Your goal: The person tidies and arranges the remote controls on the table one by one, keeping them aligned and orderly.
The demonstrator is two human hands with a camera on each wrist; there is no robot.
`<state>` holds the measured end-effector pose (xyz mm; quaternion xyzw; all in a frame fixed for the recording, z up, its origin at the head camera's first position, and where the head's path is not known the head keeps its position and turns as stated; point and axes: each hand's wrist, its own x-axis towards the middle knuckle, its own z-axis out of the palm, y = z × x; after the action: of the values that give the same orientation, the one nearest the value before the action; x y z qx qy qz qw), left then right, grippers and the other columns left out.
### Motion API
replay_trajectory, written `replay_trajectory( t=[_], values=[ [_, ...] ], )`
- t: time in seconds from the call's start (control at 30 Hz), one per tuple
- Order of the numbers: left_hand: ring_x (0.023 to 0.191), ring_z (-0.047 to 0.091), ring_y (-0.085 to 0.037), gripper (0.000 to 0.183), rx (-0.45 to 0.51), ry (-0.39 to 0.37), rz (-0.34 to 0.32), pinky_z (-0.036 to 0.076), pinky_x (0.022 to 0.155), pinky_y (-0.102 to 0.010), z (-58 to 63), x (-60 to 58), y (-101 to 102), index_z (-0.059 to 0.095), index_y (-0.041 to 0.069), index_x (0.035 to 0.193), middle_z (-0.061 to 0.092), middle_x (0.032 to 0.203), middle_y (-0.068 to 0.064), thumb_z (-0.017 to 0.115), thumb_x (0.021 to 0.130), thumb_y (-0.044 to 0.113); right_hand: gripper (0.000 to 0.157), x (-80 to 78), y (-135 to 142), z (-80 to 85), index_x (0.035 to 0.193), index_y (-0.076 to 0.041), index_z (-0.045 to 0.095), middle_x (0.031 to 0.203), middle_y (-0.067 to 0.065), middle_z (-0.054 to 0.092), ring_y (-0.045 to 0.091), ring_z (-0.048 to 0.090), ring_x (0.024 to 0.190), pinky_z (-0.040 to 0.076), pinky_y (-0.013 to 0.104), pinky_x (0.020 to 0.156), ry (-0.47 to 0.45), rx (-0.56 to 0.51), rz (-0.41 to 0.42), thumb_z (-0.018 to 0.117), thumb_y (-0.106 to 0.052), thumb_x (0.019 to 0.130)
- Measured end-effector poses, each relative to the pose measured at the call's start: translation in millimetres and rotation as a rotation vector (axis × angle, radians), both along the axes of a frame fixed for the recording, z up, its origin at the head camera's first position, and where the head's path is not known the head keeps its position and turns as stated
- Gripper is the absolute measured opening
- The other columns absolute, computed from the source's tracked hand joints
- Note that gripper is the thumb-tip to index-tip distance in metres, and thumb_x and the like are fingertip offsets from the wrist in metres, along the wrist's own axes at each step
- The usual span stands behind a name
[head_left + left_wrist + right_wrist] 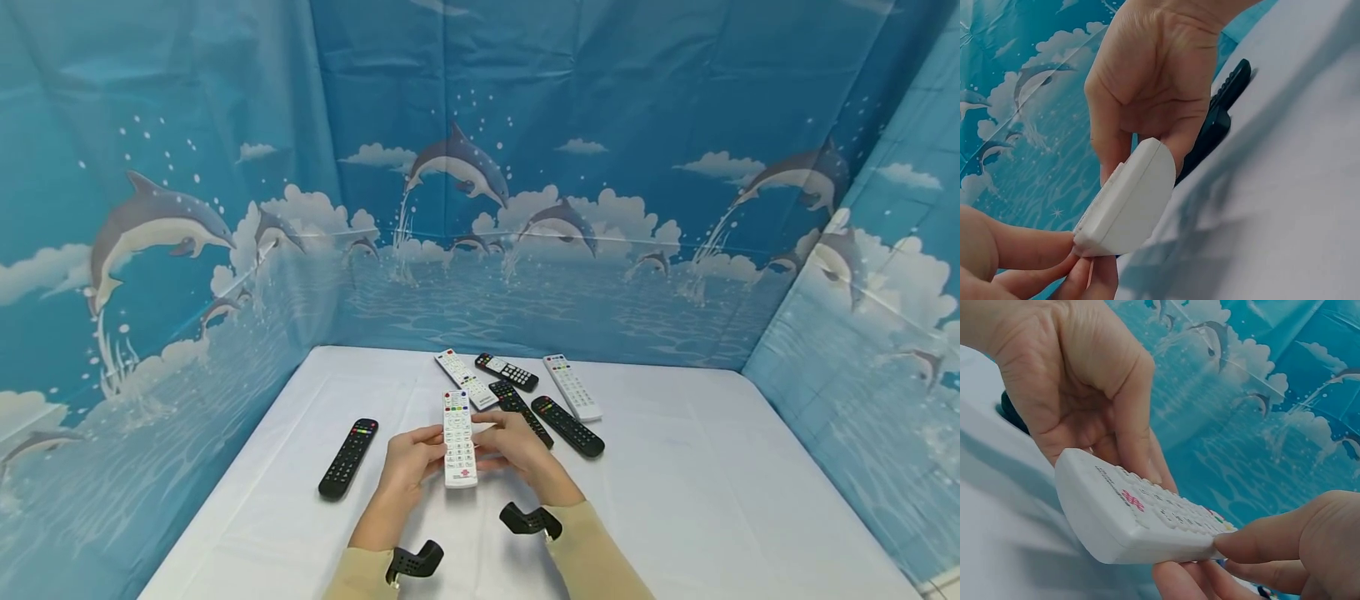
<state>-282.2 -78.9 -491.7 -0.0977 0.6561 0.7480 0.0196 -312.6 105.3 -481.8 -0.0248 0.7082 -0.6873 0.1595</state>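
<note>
A white remote control (460, 450) with red, green, yellow and blue keys is held just in front of me, its keys tilted up. My left hand (411, 460) pinches its left edge and my right hand (512, 446) its right edge. Seen from the left wrist, the rounded white end of the remote (1135, 200) lies between the left fingers (1035, 247) and the right hand (1154, 69). The right wrist view shows a pink logo on the remote (1104, 506), with the left hand (1085, 381) behind it and the right thumb (1260, 537) along its edge.
A black remote (348, 460) lies to the left on the white tabletop (712, 483). Behind and right lie two white remotes (467, 379) (572, 387) and three black ones (507, 372) (521, 412) (567, 427). Blue dolphin curtains (525, 308) enclose the table's back and sides.
</note>
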Motion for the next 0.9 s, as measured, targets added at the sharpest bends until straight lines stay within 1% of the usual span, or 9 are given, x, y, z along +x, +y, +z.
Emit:
replay_trajectory(
  t=[0.1,0.23,0.33,0.47,0.53,0.63,0.73,0.83,0.9],
  values=[
    [0.097,0.068,-0.023,0.041,-0.014,0.007,-0.004,0.058,0.082,-0.035,1.6,1.1,-8,0.063,-0.01,0.128,0.066,0.115,-0.022,0.065,0.087,-0.01,0.054,1.5,-7,-1.7,0.139,0.001,0.055,0.106,0.02,0.067,0.028,0.071,0.085,0.061,0.042,0.073,0.005,-0.025,0.008,0.066,-0.001,0.086],
    [0.096,0.068,-0.025,0.042,-0.059,0.016,0.0,0.059,0.08,-0.036,2.0,2.7,-20,0.063,-0.01,0.127,0.066,0.113,-0.023,0.064,0.085,-0.013,0.056,5.5,-19,-2.3,0.142,0.0,0.052,0.106,0.021,0.066,0.03,0.071,0.087,0.061,0.045,0.076,-0.003,-0.053,0.017,0.063,-0.001,0.087],
    [0.095,0.068,-0.025,0.044,-0.102,0.013,0.0,0.059,0.079,-0.035,2.5,3.6,-29,0.064,-0.009,0.127,0.066,0.112,-0.022,0.063,0.083,-0.014,0.055,9.5,-27,-1.8,0.144,0.001,0.05,0.109,0.022,0.064,0.031,0.069,0.09,0.06,0.047,0.08,-0.016,-0.07,0.031,0.062,-0.005,0.091],
    [0.093,0.068,-0.025,0.044,-0.159,0.016,-0.014,0.059,0.079,-0.035,6.0,4.6,-41,0.064,-0.01,0.126,0.066,0.11,-0.022,0.062,0.082,-0.014,0.055,15.1,-36,-0.1,0.146,0.001,0.046,0.114,0.022,0.061,0.032,0.068,0.098,0.059,0.045,0.085,-0.042,-0.091,0.052,0.061,-0.014,0.095],
    [0.093,0.067,-0.025,0.044,-0.188,0.022,-0.029,0.059,0.079,-0.036,8.2,4.5,-48,0.063,-0.011,0.126,0.066,0.11,-0.022,0.061,0.082,-0.015,0.055,17.2,-40,0.5,0.147,0.001,0.045,0.117,0.023,0.06,0.032,0.067,0.102,0.057,0.044,0.088,-0.058,-0.109,0.062,0.06,-0.016,0.097],
    [0.093,0.067,-0.025,0.044,-0.253,0.025,-0.042,0.059,0.078,-0.037,12.6,5.0,-57,0.063,-0.01,0.126,0.066,0.109,-0.021,0.06,0.082,-0.015,0.055,19.1,-47,0.6,0.148,0.0,0.045,0.117,0.023,0.061,0.033,0.067,0.103,0.057,0.045,0.09,-0.074,-0.153,0.074,0.059,-0.014,0.096],
    [0.093,0.066,-0.026,0.042,-0.325,0.021,-0.054,0.059,0.078,-0.038,16.6,6.4,-65,0.062,-0.011,0.126,0.066,0.108,-0.021,0.061,0.084,-0.012,0.055,21.6,-53,0.5,0.148,0.001,0.045,0.118,0.025,0.061,0.035,0.066,0.106,0.056,0.046,0.091,-0.098,-0.209,0.099,0.058,-0.011,0.096],
    [0.094,0.064,-0.025,0.041,-0.404,-0.01,-0.054,0.058,0.077,-0.037,19.6,8.4,-73,0.062,-0.01,0.127,0.065,0.108,-0.018,0.065,0.086,-0.007,0.055,24.7,-59,0.3,0.149,0.001,0.044,0.122,0.026,0.06,0.038,0.064,0.111,0.056,0.045,0.091,-0.131,-0.254,0.124,0.059,-0.013,0.097],
    [0.095,0.064,-0.025,0.041,-0.456,-0.026,-0.062,0.058,0.077,-0.036,20.3,9.4,-78,0.061,-0.009,0.129,0.065,0.112,-0.019,0.065,0.089,-0.002,0.055,26.1,-63,0.0,0.149,0.001,0.043,0.125,0.027,0.059,0.039,0.063,0.113,0.056,0.043,0.091,-0.151,-0.273,0.138,0.058,-0.014,0.098]
  ],
)
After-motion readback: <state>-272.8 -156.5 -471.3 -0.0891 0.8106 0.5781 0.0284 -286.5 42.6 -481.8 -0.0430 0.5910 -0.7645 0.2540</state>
